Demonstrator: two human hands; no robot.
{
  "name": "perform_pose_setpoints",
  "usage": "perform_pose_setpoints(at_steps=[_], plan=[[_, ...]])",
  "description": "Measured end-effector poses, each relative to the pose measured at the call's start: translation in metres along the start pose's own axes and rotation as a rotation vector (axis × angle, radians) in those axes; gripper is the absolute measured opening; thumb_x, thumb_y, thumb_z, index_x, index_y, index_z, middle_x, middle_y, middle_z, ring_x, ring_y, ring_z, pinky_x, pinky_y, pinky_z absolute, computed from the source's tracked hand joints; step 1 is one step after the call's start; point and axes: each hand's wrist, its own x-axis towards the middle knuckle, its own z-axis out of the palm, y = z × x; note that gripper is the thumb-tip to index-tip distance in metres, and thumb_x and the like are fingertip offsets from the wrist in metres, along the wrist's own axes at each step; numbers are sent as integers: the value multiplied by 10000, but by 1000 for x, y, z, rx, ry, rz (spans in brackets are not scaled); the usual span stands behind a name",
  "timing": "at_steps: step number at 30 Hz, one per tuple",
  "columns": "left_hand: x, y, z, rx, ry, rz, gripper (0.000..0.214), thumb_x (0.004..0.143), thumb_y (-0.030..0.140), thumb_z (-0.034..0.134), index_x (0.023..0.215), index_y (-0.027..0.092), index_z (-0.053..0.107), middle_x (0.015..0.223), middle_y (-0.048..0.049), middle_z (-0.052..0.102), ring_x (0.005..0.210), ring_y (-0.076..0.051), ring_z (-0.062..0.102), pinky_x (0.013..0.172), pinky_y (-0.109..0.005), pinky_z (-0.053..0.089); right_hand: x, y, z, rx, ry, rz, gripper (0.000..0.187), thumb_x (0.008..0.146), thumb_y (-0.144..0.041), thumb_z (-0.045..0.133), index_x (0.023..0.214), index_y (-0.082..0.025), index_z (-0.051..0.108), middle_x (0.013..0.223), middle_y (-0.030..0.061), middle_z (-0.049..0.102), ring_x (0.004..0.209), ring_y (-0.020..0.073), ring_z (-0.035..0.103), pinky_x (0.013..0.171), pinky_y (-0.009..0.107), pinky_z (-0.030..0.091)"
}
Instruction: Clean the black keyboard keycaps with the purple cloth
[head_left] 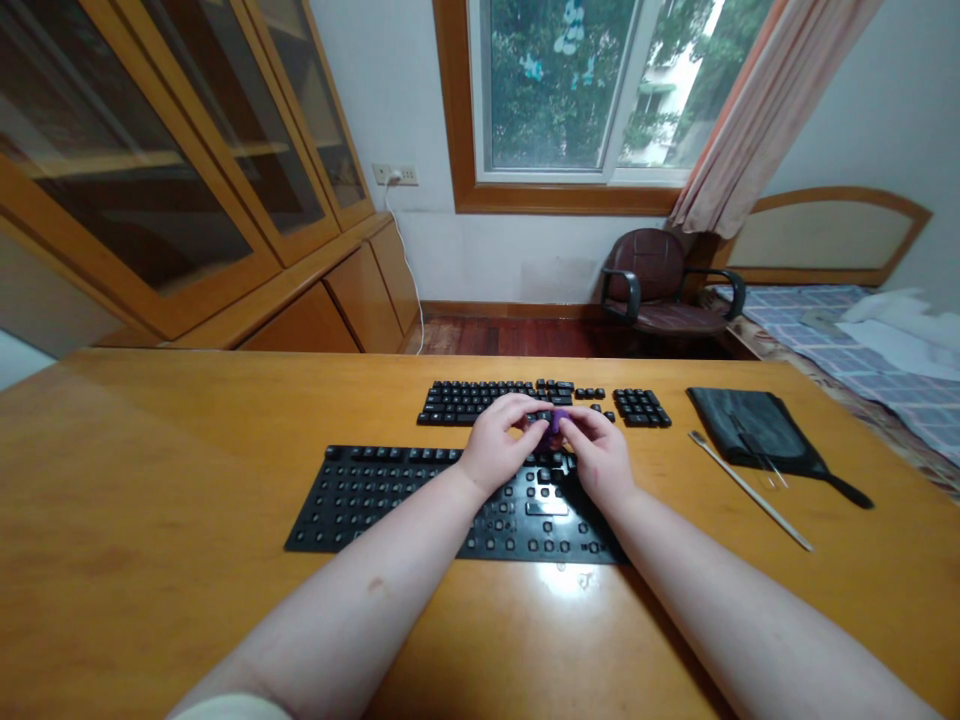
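Observation:
Above the far edge of a black keyboard [367, 500], both hands meet around a small purple cloth [559, 420]. My right hand [600, 455] pinches this cloth between thumb and fingers. My left hand [504, 440] is closed with thumb and index finger around a small dark piece that looks like a keycap, pressed against the purple cloth and mostly hidden. On the keyboard below, most switches are bare, while a row of black caps runs along its top edge. Behind the hands, loose black keycaps [469, 402] lie in keyboard order.
Right of the hands is a block of numpad keycaps [642, 407]. Farther right lie a long thin brush [750, 490] and a black pouch [757, 420] with a wire tool [769, 465] on it. Beyond the wooden table [187, 430] stands an armchair [652, 280].

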Motion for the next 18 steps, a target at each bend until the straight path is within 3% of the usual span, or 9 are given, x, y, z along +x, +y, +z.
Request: perform_pose_setpoints(at_steps=[10,18], plan=[[-2,8,-1,140,-12,97,226,809,224,608,1033,209,636,948,-35,661,852,-145,611,825,-301,508,0,1,0,43,-3,6,188,751,-362,646,867,-214,657,780,19,678,624,158,602,616,319,521],[-1,12,0,185,-71,74,228,828,207,564,1042,213,642,984,-41,669,925,-163,605,857,-330,504,0,2,-1,47,28,23,217,738,-372,653,884,-211,648,790,33,680,666,176,619,616,332,539]])
